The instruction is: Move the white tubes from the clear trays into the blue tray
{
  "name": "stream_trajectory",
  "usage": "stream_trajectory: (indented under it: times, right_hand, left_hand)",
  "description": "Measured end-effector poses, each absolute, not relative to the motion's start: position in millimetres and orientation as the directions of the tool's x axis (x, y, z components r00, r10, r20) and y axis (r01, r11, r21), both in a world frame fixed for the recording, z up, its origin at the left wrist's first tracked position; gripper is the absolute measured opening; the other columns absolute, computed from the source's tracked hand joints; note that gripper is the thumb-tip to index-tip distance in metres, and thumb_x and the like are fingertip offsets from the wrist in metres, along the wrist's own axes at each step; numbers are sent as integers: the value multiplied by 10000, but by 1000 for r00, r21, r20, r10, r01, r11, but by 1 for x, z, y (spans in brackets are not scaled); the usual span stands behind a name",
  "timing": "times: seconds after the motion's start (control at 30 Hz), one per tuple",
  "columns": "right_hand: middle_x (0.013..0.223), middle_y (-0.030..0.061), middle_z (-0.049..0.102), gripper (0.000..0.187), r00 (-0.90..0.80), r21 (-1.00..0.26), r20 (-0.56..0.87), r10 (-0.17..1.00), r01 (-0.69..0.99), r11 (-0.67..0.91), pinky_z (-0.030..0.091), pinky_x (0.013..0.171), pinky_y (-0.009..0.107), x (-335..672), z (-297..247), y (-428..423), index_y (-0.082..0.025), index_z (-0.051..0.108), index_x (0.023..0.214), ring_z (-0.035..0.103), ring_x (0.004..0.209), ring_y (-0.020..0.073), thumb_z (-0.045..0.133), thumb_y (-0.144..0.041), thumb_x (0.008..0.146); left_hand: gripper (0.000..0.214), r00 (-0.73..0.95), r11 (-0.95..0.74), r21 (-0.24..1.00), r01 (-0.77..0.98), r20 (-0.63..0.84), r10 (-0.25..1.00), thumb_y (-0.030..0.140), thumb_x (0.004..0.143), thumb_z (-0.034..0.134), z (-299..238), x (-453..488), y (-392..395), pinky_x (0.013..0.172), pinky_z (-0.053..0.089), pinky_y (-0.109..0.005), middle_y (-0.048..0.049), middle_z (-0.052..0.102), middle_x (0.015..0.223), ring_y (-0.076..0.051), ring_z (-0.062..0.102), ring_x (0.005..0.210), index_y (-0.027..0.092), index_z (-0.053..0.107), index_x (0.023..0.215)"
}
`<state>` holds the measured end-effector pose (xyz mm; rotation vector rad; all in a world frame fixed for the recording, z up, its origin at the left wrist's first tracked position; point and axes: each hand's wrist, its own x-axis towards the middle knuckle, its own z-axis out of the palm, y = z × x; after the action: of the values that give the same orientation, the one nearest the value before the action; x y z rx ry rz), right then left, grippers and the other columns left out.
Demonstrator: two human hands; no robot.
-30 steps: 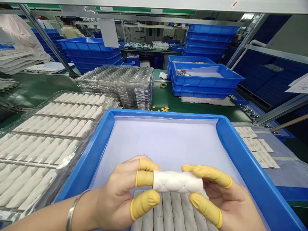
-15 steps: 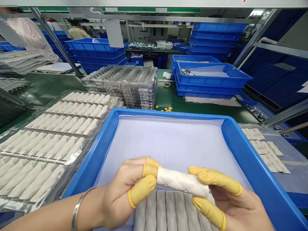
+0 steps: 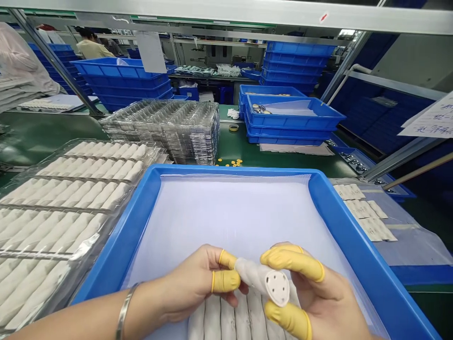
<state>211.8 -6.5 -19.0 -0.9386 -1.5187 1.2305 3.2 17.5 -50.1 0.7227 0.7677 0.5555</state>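
Two hands gripped one white fabric-wrapped cylinder [image 3: 260,279]: left hand [image 3: 191,293] pinching its far end, right hand [image 3: 318,307] cradling its perforated round face, above grey fabric rolls [image 3: 226,321] in the blue plastic tray [image 3: 339,222].

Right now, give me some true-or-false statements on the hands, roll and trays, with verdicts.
1. The left hand and right hand both hold one white roll. True.
2. The roll's end face shows holes. True.
3. The blue tray is full. False: rolls lie only at its near edge; white liner shows beyond.
4. The fingertips are bare. False: yellow cots cover them.
5. The clear tray on the left holds rolls. True.
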Motion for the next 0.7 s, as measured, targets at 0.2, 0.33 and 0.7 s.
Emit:
stream_trajectory:
  times: [0.2,0.33,0.7]
  right_hand:
    - [916,-18,659,450,-285,-974,218,934,-8,225,555,753,264,205,-21,-1,-374,694,1051,633,824,196,747,-57,736]
    - [925,-22,653,478,-316,-978,202,927,-8,210,549,769,286,205,-19,-2,-400,681,1073,627,825,198,727,-53,747]
    - [934,2,684,313,-356,-995,35,934,-102,-1,560,737,275,208,-24,-6,-370,697,1080,637,848,215,780,-242,808]
  left_hand:
    - [208,588,655,739,-155,-464,663,287,667,787,-50,7,15,610,483,-239,-32,653,714,-116,577,672,118,737,777]
    - [216,577,640,759,-122,-470,668,273,692,766,-51,6,16,601,482,-260,-36,639,757,-131,576,695,112,685,810]
    - [365,749,365,927,-85,-182,637,342,736,754,-38,-3,15,808,442,-320,-47,624,960,-162,551,859,174,670,1049]
